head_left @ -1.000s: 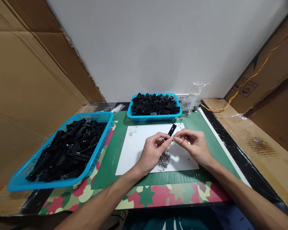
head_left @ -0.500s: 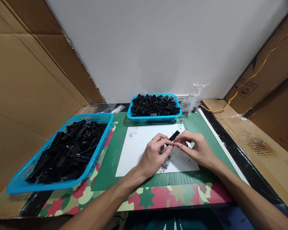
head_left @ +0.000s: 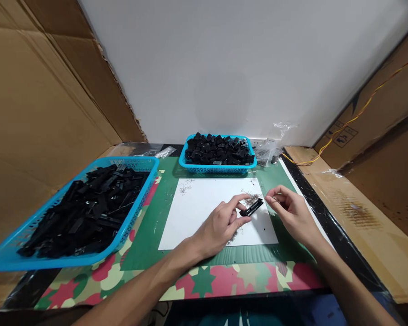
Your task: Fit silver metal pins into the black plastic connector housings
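My left hand (head_left: 221, 224) pinches the near-left end of a small, long black plastic part (head_left: 252, 208) between thumb and fingers, tilted over a white sheet (head_left: 190, 217). To its right, my right hand (head_left: 287, 210) is apart from the part, thumb and forefinger pressed together; whatever lies between them is too small to make out. A heap of tiny metal pieces (head_left: 250, 198) lies on the sheet just behind the part. More tiny metal pieces (head_left: 231, 238) lie near the sheet's front edge, partly hidden by my left hand.
A blue basket (head_left: 136, 217) of long black parts stands at left. Another blue basket (head_left: 217, 169), full of smaller black blocks, stands at the back. Clear plastic bags (head_left: 267, 151) and a yellow cable (head_left: 318, 156) lie at back right. Cardboard walls (head_left: 54, 90) flank the table.
My right hand has moved right, away from the black part. My left hand has turned the part, so its hollow side shows. The metal heap behind it is now uncovered.
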{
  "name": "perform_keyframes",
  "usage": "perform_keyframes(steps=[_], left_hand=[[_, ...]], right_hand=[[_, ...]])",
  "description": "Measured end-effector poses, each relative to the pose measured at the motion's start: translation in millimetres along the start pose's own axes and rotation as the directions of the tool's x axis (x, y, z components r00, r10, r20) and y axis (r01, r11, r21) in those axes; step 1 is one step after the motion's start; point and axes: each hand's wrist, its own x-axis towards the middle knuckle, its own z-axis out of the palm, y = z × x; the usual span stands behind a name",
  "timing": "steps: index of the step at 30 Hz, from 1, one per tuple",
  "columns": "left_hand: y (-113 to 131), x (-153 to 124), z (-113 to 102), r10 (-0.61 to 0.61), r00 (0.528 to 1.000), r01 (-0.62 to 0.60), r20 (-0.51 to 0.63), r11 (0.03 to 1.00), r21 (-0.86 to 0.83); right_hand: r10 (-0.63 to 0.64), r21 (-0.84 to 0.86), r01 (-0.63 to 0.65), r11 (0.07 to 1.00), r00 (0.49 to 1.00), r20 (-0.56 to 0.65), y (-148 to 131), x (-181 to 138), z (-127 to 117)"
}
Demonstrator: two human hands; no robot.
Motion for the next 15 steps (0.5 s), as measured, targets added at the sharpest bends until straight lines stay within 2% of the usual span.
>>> perform_keyframes(steps=[4,7,15], left_hand=[[-1.2,1.6,5.1,0.124,0.989,-0.13,0.074,0.989,0.072],[-3.1,2.4,7.6,0.182,0.98,-0.189,0.077,0.977,0.096],[-5.3,2.7,11.8,0.172,0.983,-0.176,0.057,0.982,0.071]], right_hand=[[0.137,-0.013,-0.138,0.99,0.99,-0.024,8.5,-15.5,2.8],[0.179,-0.07,-0.179,0.981,0.984,-0.011,14.0,-23.1,6.8],[0.176,-0.224,-0.178,0.958,0.984,-0.032,15.8,-28.8,20.1]])
